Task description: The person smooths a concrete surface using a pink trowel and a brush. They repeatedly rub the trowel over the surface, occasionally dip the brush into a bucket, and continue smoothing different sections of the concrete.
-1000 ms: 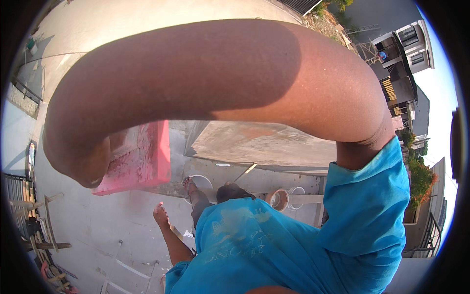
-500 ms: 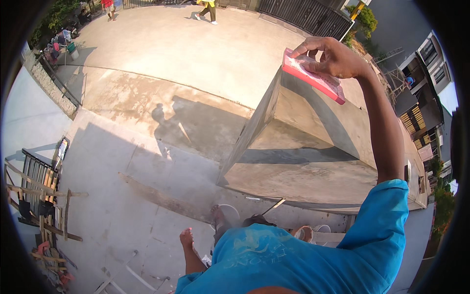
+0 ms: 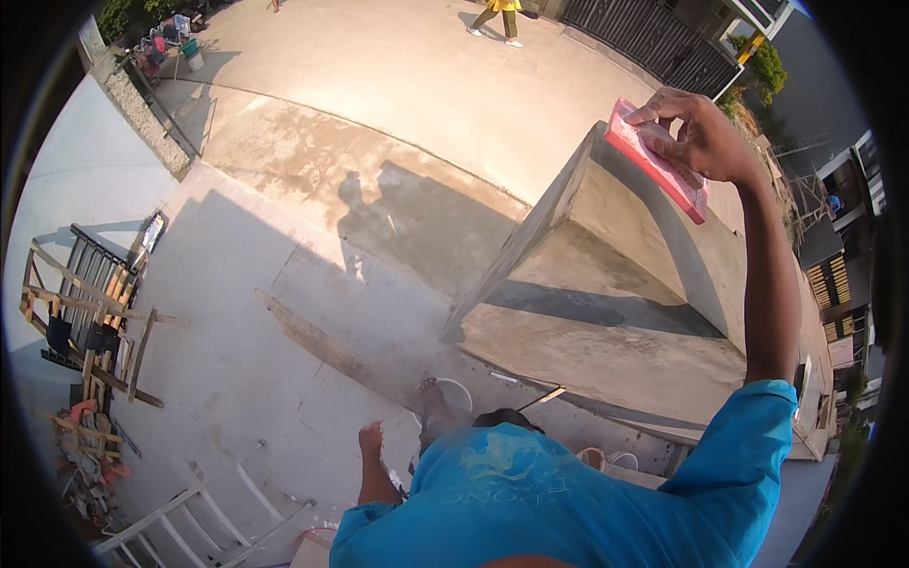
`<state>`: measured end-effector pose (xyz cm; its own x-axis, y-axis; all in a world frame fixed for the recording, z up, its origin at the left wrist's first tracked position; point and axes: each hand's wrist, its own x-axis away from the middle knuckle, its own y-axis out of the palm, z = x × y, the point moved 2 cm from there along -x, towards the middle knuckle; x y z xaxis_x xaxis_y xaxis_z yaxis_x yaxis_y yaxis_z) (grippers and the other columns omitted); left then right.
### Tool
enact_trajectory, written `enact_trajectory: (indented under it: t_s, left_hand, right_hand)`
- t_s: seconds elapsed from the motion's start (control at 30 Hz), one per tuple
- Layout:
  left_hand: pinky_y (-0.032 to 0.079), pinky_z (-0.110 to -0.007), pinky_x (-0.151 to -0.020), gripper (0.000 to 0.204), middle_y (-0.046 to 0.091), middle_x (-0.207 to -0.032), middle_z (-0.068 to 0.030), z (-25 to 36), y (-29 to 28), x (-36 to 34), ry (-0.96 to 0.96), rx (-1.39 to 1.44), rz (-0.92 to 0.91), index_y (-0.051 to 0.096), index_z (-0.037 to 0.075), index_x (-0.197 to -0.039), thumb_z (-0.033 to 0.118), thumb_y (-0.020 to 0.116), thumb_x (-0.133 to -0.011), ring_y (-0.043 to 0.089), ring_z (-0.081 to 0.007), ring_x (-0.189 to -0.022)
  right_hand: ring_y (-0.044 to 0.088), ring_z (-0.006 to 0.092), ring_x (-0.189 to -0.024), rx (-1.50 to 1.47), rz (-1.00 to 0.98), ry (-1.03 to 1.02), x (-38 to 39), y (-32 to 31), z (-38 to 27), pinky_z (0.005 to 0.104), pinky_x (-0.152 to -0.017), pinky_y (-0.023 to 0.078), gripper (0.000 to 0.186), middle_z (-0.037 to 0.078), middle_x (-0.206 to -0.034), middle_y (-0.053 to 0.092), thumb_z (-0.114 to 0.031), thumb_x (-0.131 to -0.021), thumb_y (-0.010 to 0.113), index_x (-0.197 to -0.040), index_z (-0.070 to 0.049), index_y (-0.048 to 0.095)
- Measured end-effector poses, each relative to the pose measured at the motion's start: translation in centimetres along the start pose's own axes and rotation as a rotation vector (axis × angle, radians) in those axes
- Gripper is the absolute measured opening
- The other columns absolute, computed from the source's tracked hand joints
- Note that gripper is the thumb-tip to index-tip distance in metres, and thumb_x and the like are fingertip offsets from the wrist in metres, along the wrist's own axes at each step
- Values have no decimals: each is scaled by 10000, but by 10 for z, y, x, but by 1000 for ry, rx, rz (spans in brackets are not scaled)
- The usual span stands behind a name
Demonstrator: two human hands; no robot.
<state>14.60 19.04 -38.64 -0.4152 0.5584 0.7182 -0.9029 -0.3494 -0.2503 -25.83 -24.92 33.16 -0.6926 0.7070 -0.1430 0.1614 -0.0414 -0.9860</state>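
My right hand (image 3: 691, 137), arm stretched out and up, grips a pink-red plastering float (image 3: 660, 168) with white residue on it. The fingers curl onto its back; the handle is hidden by them. The float lies over the upper corner of a smooth grey-brown concrete structure (image 3: 606, 265). Whether it presses on that surface I cannot tell. My left hand (image 3: 371, 437) hangs low at my side, apart from the concrete. Its fingers look curled in, and nothing shows in them.
Below my left side lies a white ladder (image 3: 204, 506). A white round rim (image 3: 458, 390), perhaps a bucket's, is by my foot. Wooden frames and a dark metal rack (image 3: 90, 293) stand at far left. A person in yellow (image 3: 497, 17) walks on the sunlit paving; a dark gate (image 3: 653, 43) stands beyond.
The whole view has swung left, so the scene shifts right in the picture. My right hand keeps the float near the same concrete corner. The person in yellow has walked further right.
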Motion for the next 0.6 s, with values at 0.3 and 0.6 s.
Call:
enact_trajectory:
  t_s: [0.3,0.6]
  left_hand:
    - [304,-256,-367,241,468,-626,43,7,7,16,-197,126,-23,711,99,-1060,205,542,-925,414,-73,-436]
    - [301,-252,-368,237,460,-619,50,14,3,-3,-157,148,-75,707,85,-1062,198,552,-922,408,-65,-441]
  right_hand:
    - [621,146,-805,-22,-79,-89,8,29,-25,290,-613,519,289,27,-1005,700,-218,-916,756,-1204,-193,757]
    - [665,311,-1069,-240,-171,-132,6,46,-60,405,-948,520,334,171,-1124,716,-129,-830,722,-1151,-36,733]
